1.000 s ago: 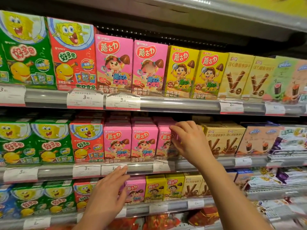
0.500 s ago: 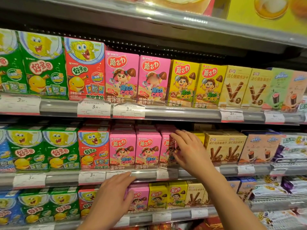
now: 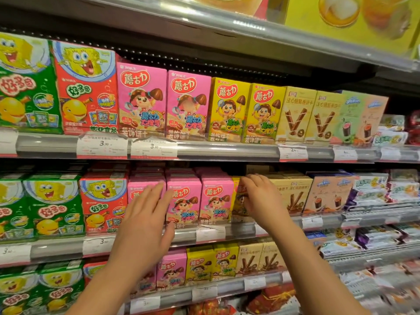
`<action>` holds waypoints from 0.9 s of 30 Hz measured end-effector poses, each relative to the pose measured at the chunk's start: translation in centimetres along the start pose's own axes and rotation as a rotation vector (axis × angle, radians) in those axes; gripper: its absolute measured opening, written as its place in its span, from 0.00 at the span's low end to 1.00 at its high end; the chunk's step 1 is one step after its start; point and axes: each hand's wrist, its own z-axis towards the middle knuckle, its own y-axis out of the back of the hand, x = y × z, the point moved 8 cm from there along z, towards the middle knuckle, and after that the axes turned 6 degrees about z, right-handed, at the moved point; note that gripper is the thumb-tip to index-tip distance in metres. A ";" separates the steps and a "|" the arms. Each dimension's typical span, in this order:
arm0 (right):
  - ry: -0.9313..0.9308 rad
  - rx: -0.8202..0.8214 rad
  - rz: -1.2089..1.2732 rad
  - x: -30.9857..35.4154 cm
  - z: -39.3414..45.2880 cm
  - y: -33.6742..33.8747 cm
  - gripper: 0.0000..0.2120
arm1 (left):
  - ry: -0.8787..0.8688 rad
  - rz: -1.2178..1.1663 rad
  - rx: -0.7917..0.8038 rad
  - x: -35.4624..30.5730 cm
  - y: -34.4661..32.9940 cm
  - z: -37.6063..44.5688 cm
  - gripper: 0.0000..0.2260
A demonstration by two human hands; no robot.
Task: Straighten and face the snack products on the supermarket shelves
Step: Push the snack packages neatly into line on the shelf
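Fingers of the right hand (image 3: pixel 261 196) were curled around a yellow box (image 3: pixel 237 201) on the middle shelf (image 3: pixel 241 230), just right of the pink boxes (image 3: pixel 216 201). Upright on its long axis, the yellow box was turned edge-on, face angled leftward. Left of it, the left hand (image 3: pixel 145 226) was spread flat, grasping nothing.

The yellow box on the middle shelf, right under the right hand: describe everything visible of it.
The yellow box is a small printed carton, apparently cardboard, with red lettering near its top. It stands upright on the middle shelf, squeezed between a pink box on its left and a beige wafer-stick box on its right. Only a narrow strip of it shows. The right hand covers most of its front, fingers at its top edge. Whether it faces squarely forward cannot be told.
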 end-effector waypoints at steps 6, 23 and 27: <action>-0.005 -0.091 0.061 -0.8 -1.4 0.8 0.23 | 0.001 0.073 0.060 0.1 -1.0 0.8 0.32; 0.006 0.044 0.011 -0.5 -2.0 -0.9 0.34 | 0.018 0.081 0.006 -0.1 -0.7 1.2 0.32; 0.060 -0.004 0.052 -0.4 -2.3 -0.2 0.34 | 0.013 0.021 -0.038 -0.6 0.5 1.6 0.30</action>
